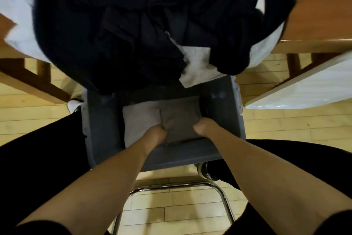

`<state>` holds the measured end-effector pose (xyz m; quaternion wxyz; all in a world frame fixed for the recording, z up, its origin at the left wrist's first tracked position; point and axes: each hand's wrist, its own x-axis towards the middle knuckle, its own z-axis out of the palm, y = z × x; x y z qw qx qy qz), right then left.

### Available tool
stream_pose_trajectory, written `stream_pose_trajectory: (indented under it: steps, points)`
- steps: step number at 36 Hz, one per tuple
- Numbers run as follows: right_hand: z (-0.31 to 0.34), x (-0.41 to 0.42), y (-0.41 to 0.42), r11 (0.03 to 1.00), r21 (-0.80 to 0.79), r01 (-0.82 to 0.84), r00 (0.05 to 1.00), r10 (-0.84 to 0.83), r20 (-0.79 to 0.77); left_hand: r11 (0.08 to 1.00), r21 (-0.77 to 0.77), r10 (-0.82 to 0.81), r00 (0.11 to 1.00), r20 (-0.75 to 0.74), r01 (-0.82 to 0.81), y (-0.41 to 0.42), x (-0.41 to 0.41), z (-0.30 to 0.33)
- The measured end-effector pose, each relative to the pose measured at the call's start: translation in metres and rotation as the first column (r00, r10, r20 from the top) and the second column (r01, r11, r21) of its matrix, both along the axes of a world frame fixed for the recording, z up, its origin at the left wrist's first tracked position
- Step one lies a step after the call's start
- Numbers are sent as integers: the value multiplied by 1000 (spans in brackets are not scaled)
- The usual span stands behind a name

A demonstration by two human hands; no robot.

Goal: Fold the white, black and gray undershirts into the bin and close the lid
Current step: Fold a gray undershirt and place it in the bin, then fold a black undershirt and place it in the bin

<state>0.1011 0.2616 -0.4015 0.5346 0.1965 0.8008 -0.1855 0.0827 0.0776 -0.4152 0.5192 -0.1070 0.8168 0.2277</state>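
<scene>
A folded gray undershirt [180, 118] sits inside the open gray bin [99, 124] on the floor below me. My left hand [155, 135] grips its near left edge and my right hand [204, 126] grips its near right edge, fingers curled under the cloth. Beneath and to the left of it lies a folded white undershirt [139, 120]. A black undershirt [123, 25] lies spread and rumpled on the table above, over white cloth [198, 63] that hangs off the table edge above the bin.
A white bin lid [304, 90] leans at the right by the wooden table [314, 25]. A chrome chair frame [219, 193] stands under my arms, over the wood floor. My dark-clothed legs flank the bin on both sides.
</scene>
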Motion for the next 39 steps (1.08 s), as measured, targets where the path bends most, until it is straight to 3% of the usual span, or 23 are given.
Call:
stream_pose_trajectory:
  steps: [2,6,9,14,16,18,21,23,26,29,32,35,39]
  points:
    - [25,3,-6,998,-30,60,993,-63,-95,996,78,42,998,-39,-39,-3,3,24]
    - [71,-1,-15,993,-118,25,986,-43,-161,992,124,43,995,-91,-32,-7,7,59]
    - [93,7,-16,983,-128,-131,955,91,-281,981,180,102,987,-127,-78,-7,12,89]
    - [135,13,-17,973,-56,-222,848,164,-504,967,254,90,911,-403,17,-8,11,148]
    - [152,10,-11,974,2,-227,721,169,-672,965,237,34,838,-545,115,-5,5,173]
    - [172,5,-2,976,41,-215,498,146,-855,955,230,16,741,-671,188,-1,-3,200]
    - [210,-8,14,968,172,-183,149,200,-968,927,187,8,480,-877,325,9,-19,239]
    - [230,-20,26,965,236,-118,41,242,-969,919,96,-37,325,-945,383,18,-32,258]
    - [248,-36,42,958,287,2,77,286,-955,906,-59,-134,152,-979,420,32,-48,277]
    - [256,-54,55,963,258,81,197,238,-951,871,-192,-261,94,-961,453,50,-65,287]
    - [254,-68,64,988,115,104,306,78,-949,861,-234,-346,181,-921,452,67,-84,286]
    - [250,-75,66,992,55,115,327,15,-945,877,-213,-363,302,-881,430,77,-101,283]
    - [248,-79,65,989,51,136,317,6,-948,884,-246,-381,309,-871,397,82,-121,279]
